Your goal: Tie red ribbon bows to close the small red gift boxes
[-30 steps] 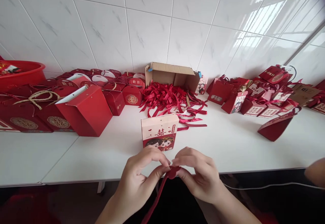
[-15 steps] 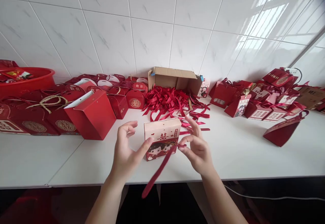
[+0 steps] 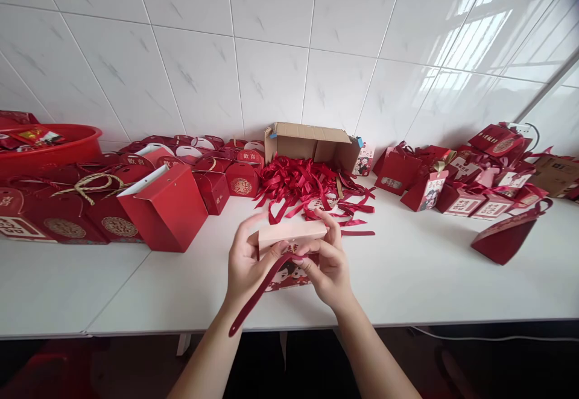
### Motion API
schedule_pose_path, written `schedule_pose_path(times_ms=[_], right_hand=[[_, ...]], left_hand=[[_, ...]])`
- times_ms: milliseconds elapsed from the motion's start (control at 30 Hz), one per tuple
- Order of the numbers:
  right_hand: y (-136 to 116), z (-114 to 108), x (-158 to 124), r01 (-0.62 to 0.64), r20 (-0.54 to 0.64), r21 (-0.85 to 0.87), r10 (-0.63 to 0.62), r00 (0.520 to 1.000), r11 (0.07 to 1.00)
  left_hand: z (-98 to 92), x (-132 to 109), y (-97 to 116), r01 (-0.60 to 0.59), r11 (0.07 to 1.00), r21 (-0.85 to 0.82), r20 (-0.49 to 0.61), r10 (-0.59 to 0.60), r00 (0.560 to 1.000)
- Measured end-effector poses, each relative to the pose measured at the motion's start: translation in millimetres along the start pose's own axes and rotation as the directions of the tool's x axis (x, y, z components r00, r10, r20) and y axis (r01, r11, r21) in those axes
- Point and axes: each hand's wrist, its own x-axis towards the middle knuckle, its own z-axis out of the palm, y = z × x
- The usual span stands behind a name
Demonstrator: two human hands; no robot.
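A small pink gift box (image 3: 292,233) with a cartoon couple on its red lower front stands on the white table (image 3: 429,278) in front of me. My left hand (image 3: 246,263) grips the box's left side, thumb across the front. My right hand (image 3: 328,263) holds the right side and pinches the end of a dark red ribbon (image 3: 253,299) against the box front. The ribbon trails down to the left over my left wrist and past the table edge.
A heap of red ribbons (image 3: 312,188) spills from an open cardboard box (image 3: 312,143) at the back. Red gift bags and boxes (image 3: 163,206) crowd the left, with a red basin (image 3: 49,146) behind. More finished boxes (image 3: 470,182) lie at the right.
Both hands rose from the table edge with the ribbon and closed on the pink box. The ribbon end now rests on the box front.
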Motion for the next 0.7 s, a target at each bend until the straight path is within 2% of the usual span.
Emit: schedule_pose_path(times_ms=[133,200,300,367,700], right_hand=[[-3,2,-1,-0.043,-0.01,-0.014,0.043,0.999,0.999],[-4,3,-2,-0.046,-0.022,-0.026,0.045,0.999,0.999],[-4,5,-5,-0.05,-0.038,-0.036,0.049,0.998,0.998],[-4,7,-8,-0.046,-0.055,-0.045,0.043,0.998,0.998],[-6,10,-17,-0.032,-0.112,-0.089,0.021,0.993,0.996]], left_hand=[[-4.2,0,-5,-0.178,0.96,0.215,0.015,0.179,0.984],[-5.2,-2,-6,-0.218,0.957,0.193,0.046,0.213,0.976],[-5.0,-7,-7,-0.075,0.995,0.064,0.111,0.068,0.991],[-4.5,-11,-7,0.0,0.999,0.033,0.11,-0.003,0.994],[-4.3,-16,-12,-0.068,0.992,0.103,0.059,0.062,0.996]])
